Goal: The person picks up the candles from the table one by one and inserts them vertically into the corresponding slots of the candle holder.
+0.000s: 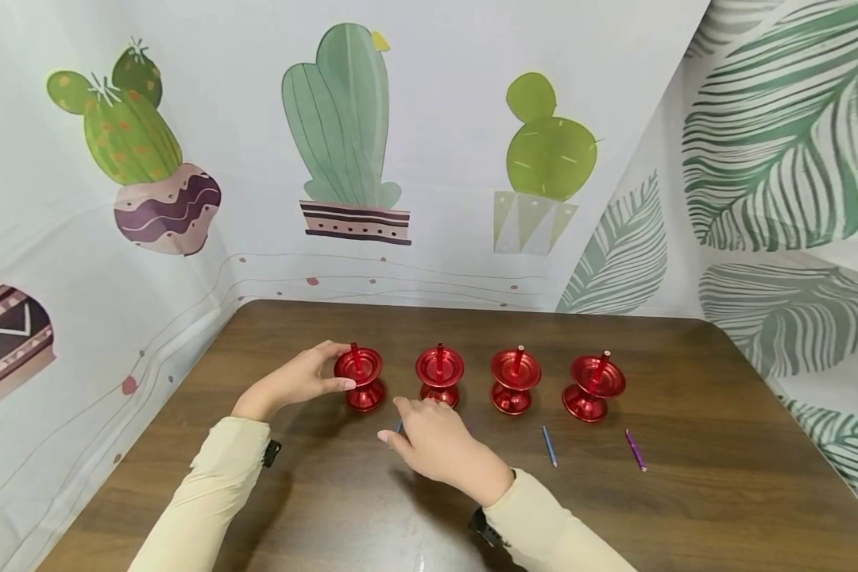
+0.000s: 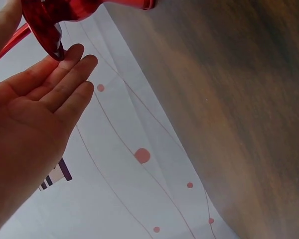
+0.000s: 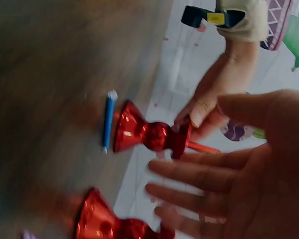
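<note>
My left hand (image 1: 293, 383) holds the leftmost red candle holder (image 1: 366, 396) by the rim of its dish, thumb on the near side and fingers on the far side. In the left wrist view the rim of this red candle holder (image 2: 50, 37) sits between thumb and fingertips. My right hand (image 1: 446, 441) hovers over the table in front of the second red candle holder (image 1: 439, 372), fingers spread and holding nothing. Below its fingers shows part of a thin blue stick (image 1: 399, 427). In the right wrist view this blue stick (image 3: 108, 122) lies beside the held holder's base.
Two more red candle holders, the third (image 1: 512, 397) and the fourth (image 1: 586, 405), stand to the right in the row. In front of them lie another blue stick (image 1: 549, 446) and a purple stick (image 1: 635, 450). Behind the brown table (image 1: 722, 492) hangs a cactus-printed cloth (image 1: 450, 159).
</note>
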The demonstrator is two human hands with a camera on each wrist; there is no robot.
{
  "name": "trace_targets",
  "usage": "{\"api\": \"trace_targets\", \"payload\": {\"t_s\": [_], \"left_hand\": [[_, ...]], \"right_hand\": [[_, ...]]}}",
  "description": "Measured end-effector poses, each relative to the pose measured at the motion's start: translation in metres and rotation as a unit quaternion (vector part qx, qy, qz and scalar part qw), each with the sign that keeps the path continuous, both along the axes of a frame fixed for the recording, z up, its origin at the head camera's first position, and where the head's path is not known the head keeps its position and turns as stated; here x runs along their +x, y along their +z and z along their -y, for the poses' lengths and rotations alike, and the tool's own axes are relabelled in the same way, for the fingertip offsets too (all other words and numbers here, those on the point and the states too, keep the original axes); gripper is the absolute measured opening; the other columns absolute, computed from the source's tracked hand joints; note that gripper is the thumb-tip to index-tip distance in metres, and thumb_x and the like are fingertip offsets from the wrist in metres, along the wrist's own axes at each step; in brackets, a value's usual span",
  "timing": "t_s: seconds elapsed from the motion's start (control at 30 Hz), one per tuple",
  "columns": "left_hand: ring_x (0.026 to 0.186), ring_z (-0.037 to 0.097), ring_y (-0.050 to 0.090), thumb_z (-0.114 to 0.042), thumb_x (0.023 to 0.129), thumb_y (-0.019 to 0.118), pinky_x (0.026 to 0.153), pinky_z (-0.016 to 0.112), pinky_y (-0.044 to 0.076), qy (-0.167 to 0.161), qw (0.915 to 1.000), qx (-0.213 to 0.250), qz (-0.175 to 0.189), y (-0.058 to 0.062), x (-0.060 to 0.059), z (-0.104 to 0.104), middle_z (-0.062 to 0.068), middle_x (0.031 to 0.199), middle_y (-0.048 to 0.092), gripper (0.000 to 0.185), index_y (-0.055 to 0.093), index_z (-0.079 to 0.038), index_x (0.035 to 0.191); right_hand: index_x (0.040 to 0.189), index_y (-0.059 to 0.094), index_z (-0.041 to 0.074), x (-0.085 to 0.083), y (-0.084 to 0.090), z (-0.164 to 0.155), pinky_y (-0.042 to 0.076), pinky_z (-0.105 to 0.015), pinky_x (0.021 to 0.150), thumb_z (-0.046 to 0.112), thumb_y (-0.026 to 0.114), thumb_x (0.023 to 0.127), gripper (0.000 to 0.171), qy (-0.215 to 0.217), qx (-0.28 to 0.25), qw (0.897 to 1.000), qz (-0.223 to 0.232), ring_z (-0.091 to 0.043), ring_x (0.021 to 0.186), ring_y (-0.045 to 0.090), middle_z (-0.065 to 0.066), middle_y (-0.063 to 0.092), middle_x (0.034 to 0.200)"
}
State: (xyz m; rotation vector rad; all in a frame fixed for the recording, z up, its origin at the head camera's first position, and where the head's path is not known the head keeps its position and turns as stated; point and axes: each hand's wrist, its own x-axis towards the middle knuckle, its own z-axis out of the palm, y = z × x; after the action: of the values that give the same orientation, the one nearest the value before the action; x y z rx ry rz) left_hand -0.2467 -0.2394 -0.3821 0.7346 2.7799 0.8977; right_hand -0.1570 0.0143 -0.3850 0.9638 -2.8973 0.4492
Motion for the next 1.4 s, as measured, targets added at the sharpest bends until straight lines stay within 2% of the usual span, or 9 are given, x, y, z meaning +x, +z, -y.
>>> {"api": "trace_targets", "payload": {"t_s": [0.13, 0.3, 0.53, 0.8, 1.03, 1.1, 1.27, 1.4], "left_hand": [[0.116, 0.034, 0.053, -0.027, 0.085, 0.074, 0.097, 0.054, 0.044, -0.002, 1.0, 0.003, 0.001, 0.0, -0.001, -0.001, 0.02, 0.126, 0.054, 0.068, 0.045, 0.009, 0.135], [0.118, 0.035, 0.052, -0.027, 0.085, 0.074, 0.098, 0.054, 0.043, 0.004, 1.0, 0.004, 0.008, 0.0, -0.001, 0.0, 0.021, 0.127, 0.054, 0.068, 0.045, 0.009, 0.135], [0.12, 0.036, 0.051, -0.028, 0.085, 0.074, 0.099, 0.054, 0.042, 0.004, 1.0, -0.002, 0.003, 0.0, 0.0, 0.001, 0.022, 0.129, 0.053, 0.068, 0.045, 0.008, 0.135], [0.12, 0.037, 0.051, -0.027, 0.085, 0.075, 0.099, 0.055, 0.041, 0.001, 1.0, -0.001, -0.003, -0.002, 0.0, 0.0, 0.023, 0.129, 0.053, 0.067, 0.047, 0.009, 0.133], [0.12, 0.037, 0.051, -0.026, 0.085, 0.074, 0.098, 0.055, 0.042, -0.002, 1.0, 0.0, 0.001, -0.002, -0.001, 0.0, 0.023, 0.129, 0.052, 0.067, 0.046, 0.009, 0.134], [0.119, 0.037, 0.052, -0.026, 0.085, 0.074, 0.098, 0.054, 0.043, -0.003, 1.0, -0.001, 0.0, -0.002, -0.001, 0.0, 0.023, 0.129, 0.052, 0.067, 0.045, 0.009, 0.134], [0.118, 0.037, 0.052, -0.025, 0.085, 0.074, 0.098, 0.054, 0.042, -0.003, 1.0, -0.002, -0.001, -0.001, -0.001, -0.001, 0.023, 0.128, 0.053, 0.067, 0.045, 0.009, 0.135], [0.119, 0.038, 0.051, -0.027, 0.085, 0.074, 0.099, 0.055, 0.042, 0.0, 1.0, -0.003, 0.002, 0.0, -0.001, -0.001, 0.023, 0.128, 0.053, 0.068, 0.045, 0.009, 0.135]], "right_hand": [[0.122, 0.058, -0.004, 0.001, -0.006, 0.014, 0.05, -0.045, 0.09, 0.046, 0.054, 0.096, 0.056, -0.056, 0.059, 0.997, 0.013, -0.031, 0.1, 0.062, -0.014, 0.066, 0.108], [0.113, 0.06, -0.001, -0.001, -0.014, 0.029, 0.048, -0.044, 0.089, 0.052, 0.055, 0.093, 0.056, -0.121, 0.117, 0.986, 0.008, -0.03, 0.099, 0.059, -0.013, 0.064, 0.102], [0.111, 0.061, 0.001, -0.006, -0.022, 0.041, 0.046, -0.042, 0.087, 0.053, 0.057, 0.091, 0.056, -0.17, 0.15, 0.974, 0.002, -0.029, 0.099, 0.056, -0.013, 0.061, 0.101], [0.105, 0.063, 0.005, -0.011, -0.03, 0.047, 0.044, -0.037, 0.081, 0.048, 0.062, 0.089, 0.046, -0.172, 0.177, 0.969, -0.01, -0.025, 0.094, 0.051, -0.01, 0.055, 0.096], [0.106, 0.064, 0.009, -0.011, -0.031, 0.047, 0.043, -0.036, 0.079, 0.027, 0.073, 0.082, 0.032, -0.143, 0.18, 0.973, -0.027, -0.022, 0.095, 0.048, -0.007, 0.053, 0.096], [0.108, 0.065, 0.009, -0.012, -0.03, 0.048, 0.044, -0.036, 0.082, 0.022, 0.074, 0.081, 0.032, -0.137, 0.18, 0.974, -0.025, -0.023, 0.097, 0.048, -0.008, 0.053, 0.098], [0.112, 0.066, 0.01, -0.013, -0.031, 0.051, 0.045, -0.035, 0.083, 0.021, 0.069, 0.087, 0.028, -0.127, 0.184, 0.974, -0.023, -0.023, 0.1, 0.047, -0.008, 0.053, 0.101], [0.105, 0.069, 0.008, -0.013, -0.033, 0.052, 0.043, -0.033, 0.078, 0.021, 0.066, 0.088, 0.021, -0.119, 0.182, 0.975, -0.039, -0.022, 0.095, 0.046, -0.007, 0.053, 0.097]]}}
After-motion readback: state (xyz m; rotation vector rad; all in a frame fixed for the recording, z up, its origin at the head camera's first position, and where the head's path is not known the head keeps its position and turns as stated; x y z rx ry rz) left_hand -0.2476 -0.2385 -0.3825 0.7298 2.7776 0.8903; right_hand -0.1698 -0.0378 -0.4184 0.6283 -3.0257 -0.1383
